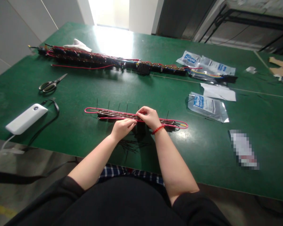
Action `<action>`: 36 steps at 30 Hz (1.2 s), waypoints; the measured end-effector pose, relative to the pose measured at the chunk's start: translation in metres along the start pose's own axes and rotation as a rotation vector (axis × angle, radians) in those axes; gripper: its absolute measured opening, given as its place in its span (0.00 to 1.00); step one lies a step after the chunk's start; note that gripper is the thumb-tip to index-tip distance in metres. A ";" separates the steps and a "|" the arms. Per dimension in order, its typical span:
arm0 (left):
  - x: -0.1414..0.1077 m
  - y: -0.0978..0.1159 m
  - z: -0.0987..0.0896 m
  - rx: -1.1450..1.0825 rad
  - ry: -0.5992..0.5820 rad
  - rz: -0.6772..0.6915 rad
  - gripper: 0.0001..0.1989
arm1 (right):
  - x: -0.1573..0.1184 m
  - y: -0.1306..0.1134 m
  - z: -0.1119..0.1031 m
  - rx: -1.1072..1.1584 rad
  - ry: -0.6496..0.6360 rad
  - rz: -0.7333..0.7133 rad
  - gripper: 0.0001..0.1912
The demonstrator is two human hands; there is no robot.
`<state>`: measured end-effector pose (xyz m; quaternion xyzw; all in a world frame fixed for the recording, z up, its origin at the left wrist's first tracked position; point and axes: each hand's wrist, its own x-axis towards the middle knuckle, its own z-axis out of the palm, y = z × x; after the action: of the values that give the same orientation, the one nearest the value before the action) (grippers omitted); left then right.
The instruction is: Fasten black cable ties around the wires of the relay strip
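A long wire bundle [113, 114] with looped red cables lies across the table in front of me. Thin black cable ties [126, 108] stand up from it at several places along its length. My left hand [123, 129] is at the near side of its middle, fingers pinched together against it. From the far side my right hand [149, 117] reaches over the bundle, thumb and fingers closed at the middle. What lies between the fingertips of each hand is too small to make out. Loose black cable ties [129, 146] are scattered near the table edge below my hands.
A longer black cable assembly [103, 59] stretches across the back of the green table [85, 84]. Scissors [52, 84] and a white power bank [27, 118] with a cord lie left. Plastic bags [208, 106] and white paper [218, 92] lie right, near a pixelated object [244, 149].
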<state>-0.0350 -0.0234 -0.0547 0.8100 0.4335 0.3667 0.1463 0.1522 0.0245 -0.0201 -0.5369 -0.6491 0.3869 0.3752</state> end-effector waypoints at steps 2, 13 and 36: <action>0.002 0.002 -0.001 -0.079 0.001 -0.063 0.08 | 0.000 -0.001 0.000 0.004 -0.003 0.002 0.09; 0.004 0.021 0.014 -0.818 0.119 -0.702 0.13 | -0.003 -0.006 -0.005 0.029 -0.059 -0.070 0.09; 0.013 0.032 0.012 -1.038 0.136 -0.906 0.22 | -0.007 -0.010 -0.011 0.060 -0.129 -0.102 0.10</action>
<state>-0.0028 -0.0302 -0.0393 0.3497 0.5058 0.4796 0.6261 0.1587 0.0172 -0.0070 -0.4656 -0.6864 0.4205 0.3678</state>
